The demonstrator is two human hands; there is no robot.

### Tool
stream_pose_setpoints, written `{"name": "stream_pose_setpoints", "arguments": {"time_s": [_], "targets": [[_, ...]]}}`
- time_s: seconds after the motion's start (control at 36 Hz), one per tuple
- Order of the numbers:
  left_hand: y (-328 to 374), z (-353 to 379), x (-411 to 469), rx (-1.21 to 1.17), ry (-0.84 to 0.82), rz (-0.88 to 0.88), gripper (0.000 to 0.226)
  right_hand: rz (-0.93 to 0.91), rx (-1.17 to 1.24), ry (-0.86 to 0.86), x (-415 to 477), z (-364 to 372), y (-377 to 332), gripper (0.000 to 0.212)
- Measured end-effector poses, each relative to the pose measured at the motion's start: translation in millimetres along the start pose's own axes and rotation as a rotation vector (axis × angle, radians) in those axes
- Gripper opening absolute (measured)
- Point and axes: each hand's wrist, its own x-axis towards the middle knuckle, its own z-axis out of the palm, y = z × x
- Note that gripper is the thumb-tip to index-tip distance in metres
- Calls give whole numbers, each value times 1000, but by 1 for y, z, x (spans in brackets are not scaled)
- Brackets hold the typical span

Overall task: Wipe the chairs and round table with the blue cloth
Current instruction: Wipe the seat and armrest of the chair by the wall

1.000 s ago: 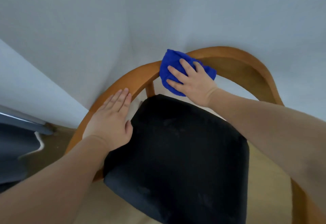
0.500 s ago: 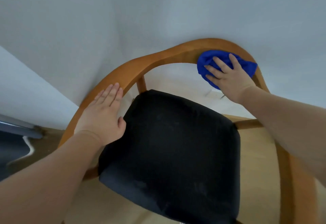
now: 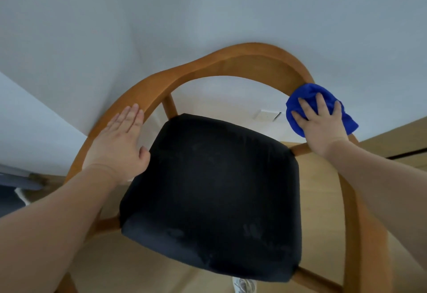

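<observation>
A wooden chair (image 3: 231,61) with a curved backrest rail and a black cushioned seat (image 3: 215,191) fills the middle of the head view. My right hand (image 3: 321,124) presses the bunched blue cloth (image 3: 307,94) flat against the right side of the rail, fingers spread over it. My left hand (image 3: 117,142) lies flat on the rail's left side, fingers together, with nothing in it. The round table is out of view.
A pale wall stands close behind the chair, meeting another wall at a corner on the left. A wall socket plate (image 3: 268,115) shows low behind the backrest. Light wooden floor surrounds the chair; a dark object with a white cord (image 3: 13,195) lies at far left.
My right hand has slid the blue cloth along the rail from the back's left-centre over the top to the right side. My left hand has stayed on the left rail.
</observation>
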Motion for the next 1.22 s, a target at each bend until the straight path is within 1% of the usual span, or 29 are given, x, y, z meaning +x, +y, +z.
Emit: {"name": "stream_pose_setpoints", "arguments": {"time_s": [0.14, 0.28, 0.36, 0.44, 0.58, 0.67, 0.78, 0.94, 1.06, 1.14, 1.22], "targets": [[2, 1, 1, -11, 7, 8, 77, -23, -73, 75, 13, 3, 1, 87], [2, 2, 2, -9, 19, 18, 79, -36, -120, 179, 42, -22, -8, 85], [2, 5, 2, -1, 19, 26, 78, -56, -132, 231, 60, -41, -17, 88], [2, 6, 1, -11, 23, 31, 76, -122, -141, 283, 77, -62, -27, 90], [1, 7, 1, -30, 13, 37, 76, -244, -162, 423, 101, -97, -46, 84], [2, 6, 0, -38, 1, 24, 78, -359, -157, 529, 114, -123, -59, 85], [2, 4, 1, -45, -16, 7, 80, -507, -123, 644, 119, -158, -80, 77], [1, 3, 1, -57, 2, 6, 81, -582, -45, 605, 114, -173, -89, 79], [0, 4, -1, -76, 43, -9, 79, -670, 90, 529, 102, -182, -80, 76], [3, 4, -2, -126, 100, -19, 73, -709, 200, 488, 82, -188, -67, 75], [9, -4, -11, -189, 134, 4, 62, -710, 300, 499, 53, -193, -50, 74]]}}
